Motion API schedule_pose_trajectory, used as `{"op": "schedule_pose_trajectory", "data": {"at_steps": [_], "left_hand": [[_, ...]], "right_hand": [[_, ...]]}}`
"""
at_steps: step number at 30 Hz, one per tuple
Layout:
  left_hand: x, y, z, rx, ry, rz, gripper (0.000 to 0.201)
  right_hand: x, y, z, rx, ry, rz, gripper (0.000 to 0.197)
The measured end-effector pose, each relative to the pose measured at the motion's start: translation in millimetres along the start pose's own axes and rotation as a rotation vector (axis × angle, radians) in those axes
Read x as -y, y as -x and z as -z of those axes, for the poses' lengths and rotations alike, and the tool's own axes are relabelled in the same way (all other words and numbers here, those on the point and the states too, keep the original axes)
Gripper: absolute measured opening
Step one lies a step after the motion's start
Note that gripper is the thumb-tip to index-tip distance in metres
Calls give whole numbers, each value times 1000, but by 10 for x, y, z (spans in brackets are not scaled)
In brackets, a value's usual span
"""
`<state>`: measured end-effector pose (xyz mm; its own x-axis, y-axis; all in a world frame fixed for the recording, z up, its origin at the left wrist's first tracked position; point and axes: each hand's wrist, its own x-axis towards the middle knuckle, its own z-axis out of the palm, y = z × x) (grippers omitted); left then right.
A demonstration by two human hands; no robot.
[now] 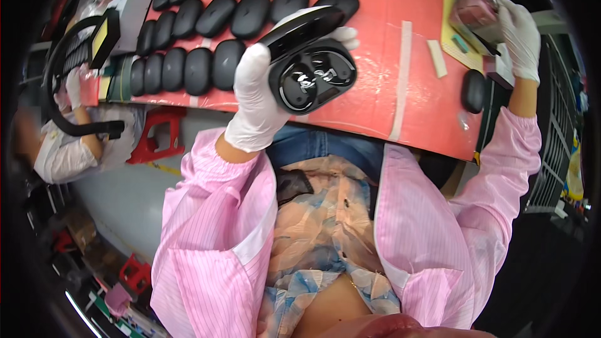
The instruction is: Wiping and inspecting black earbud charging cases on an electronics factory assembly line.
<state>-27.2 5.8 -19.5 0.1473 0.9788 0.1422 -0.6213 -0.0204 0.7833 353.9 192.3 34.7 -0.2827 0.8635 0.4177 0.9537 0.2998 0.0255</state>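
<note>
My left hand (253, 100) is wrapped round a glossy black earphone case (322, 94), holding it above the mat. Its lid (307, 28) is raised, and the tray inside has two rounded hollows with shiny parts in them. My right hand (519, 34), in a white glove, is at the far right edge of the table. Its fingers are bent against a small reddish block-like container (474, 15) with a dark looped piece at its top. What those fingers grip is too small to make out. Closed black cases (250, 15) lie in several rows beyond my left hand.
The table has a red mat (388, 56) with pale tape strips. At right are a yellow pad (460, 50), a cream strip (436, 58) and a single black case (472, 91). A black ring-shaped frame (50, 81) stands at left, near another person's gloved hand (74, 87) and a red stool (159, 138).
</note>
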Motion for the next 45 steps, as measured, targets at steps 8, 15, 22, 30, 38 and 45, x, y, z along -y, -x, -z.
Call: {"op": "schedule_pose_trajectory", "data": {"at_steps": [8,15,22,30,38,45], "left_hand": [[15,54,-57,-23,63,62,87],[123,64,-108,-61,-18,117,85],[107,79,-161,-25,-57,158,85],[88,116,-216,-89,-3,326,68],[85,80,-204,-216,-27,634,89],[45,35,-301,-234,393,712,79]], "right_hand": [[2266,920,329,53,-903,507,33],[2210,1115,287,43,-923,406,29],[2189,1239,227,-47,-562,461,31],[2086,1084,140,-95,-820,341,37],[2232,1074,197,-8,-615,555,29],[1904,877,180,-119,-855,348,28]]}}
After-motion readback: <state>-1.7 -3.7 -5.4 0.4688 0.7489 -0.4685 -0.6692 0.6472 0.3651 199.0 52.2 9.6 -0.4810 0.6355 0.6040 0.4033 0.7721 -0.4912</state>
